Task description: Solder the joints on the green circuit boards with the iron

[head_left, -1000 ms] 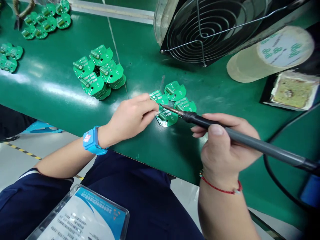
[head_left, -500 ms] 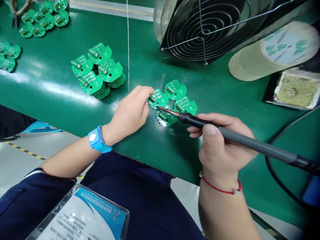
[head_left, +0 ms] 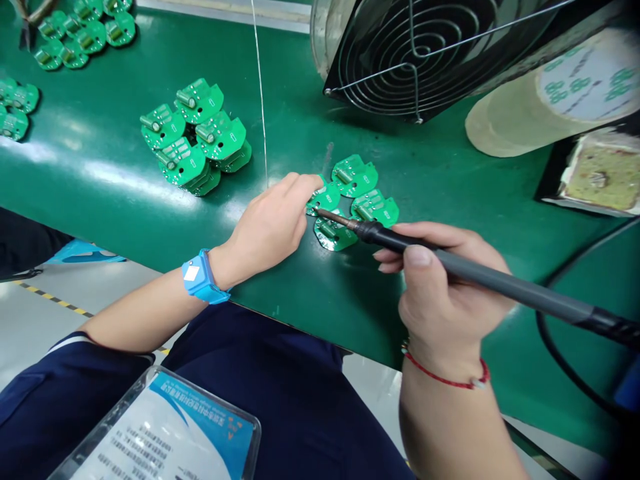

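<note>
My right hand (head_left: pixel 445 293) is closed around a black soldering iron (head_left: pixel 480 273), whose tip rests on a cluster of small green circuit boards (head_left: pixel 370 207) on the green table (head_left: pixel 125 187). My left hand (head_left: pixel 273 223), wearing a blue wrist strap (head_left: pixel 200 277), has its fingers pinched on a thin solder wire (head_left: pixel 260 87) that runs up out of view. Its fingertips sit at the left board of the cluster (head_left: pixel 325 198), right beside the iron's tip.
A pile of similar green boards (head_left: pixel 193 137) lies to the left, with more (head_left: pixel 75 33) at the far left. A wire-guarded fan (head_left: pixel 425 47) stands behind. To the right are a tape roll (head_left: pixel 540 100) and a sponge tray (head_left: pixel 595 177). A badge (head_left: pixel 160 433) hangs over my lap.
My left hand turned and slid its fingertips onto the left board; the solder wire swung upright. The iron tip stayed on the boards.
</note>
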Tool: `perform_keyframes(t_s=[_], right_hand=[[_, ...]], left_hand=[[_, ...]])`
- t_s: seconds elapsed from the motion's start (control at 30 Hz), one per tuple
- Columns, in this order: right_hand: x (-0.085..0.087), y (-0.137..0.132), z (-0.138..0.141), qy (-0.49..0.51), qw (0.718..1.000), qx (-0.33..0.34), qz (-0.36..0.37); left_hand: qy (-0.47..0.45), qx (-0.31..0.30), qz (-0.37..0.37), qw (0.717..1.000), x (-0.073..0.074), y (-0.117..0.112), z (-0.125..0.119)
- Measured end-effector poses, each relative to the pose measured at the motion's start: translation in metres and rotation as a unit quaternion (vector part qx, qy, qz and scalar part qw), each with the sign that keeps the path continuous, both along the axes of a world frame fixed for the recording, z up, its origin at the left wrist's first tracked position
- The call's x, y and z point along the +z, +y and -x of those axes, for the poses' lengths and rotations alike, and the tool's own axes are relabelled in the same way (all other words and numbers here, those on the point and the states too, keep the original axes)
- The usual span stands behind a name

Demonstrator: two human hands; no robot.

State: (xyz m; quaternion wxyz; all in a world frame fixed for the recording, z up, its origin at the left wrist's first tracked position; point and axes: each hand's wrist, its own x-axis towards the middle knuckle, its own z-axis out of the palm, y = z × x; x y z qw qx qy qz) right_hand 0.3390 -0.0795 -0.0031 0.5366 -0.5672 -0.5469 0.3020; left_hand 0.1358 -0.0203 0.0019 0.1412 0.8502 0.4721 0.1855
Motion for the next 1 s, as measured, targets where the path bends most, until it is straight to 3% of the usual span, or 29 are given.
perform_keyframes(t_s=[0.23, 0.53, 0.77, 1.0], right_hand=[[0.000, 0.000, 0.001, -0.009, 1.000, 0.000, -0.003], [-0.004, -0.002, -0.004, -0.032, 0.999, 0.022, 0.016], [-0.001, -0.002, -0.003, -0.014, 0.999, 0.010, -0.029], [-0.003, -0.003, -0.006, -0.026, 1.000, 0.016, -0.009]], left_hand=[[-0.005, 0.001, 0.001, 1.000, 0.001, 0.000, 0.001], [-0.056, 0.015, -0.052, 0.997, 0.004, 0.000, 0.010], [-0.094, 0.019, -0.067, 0.993, 0.005, -0.002, 0.012], [-0.200, -0.055, -0.006, 0.978, 0.015, -0.016, 0.002]])
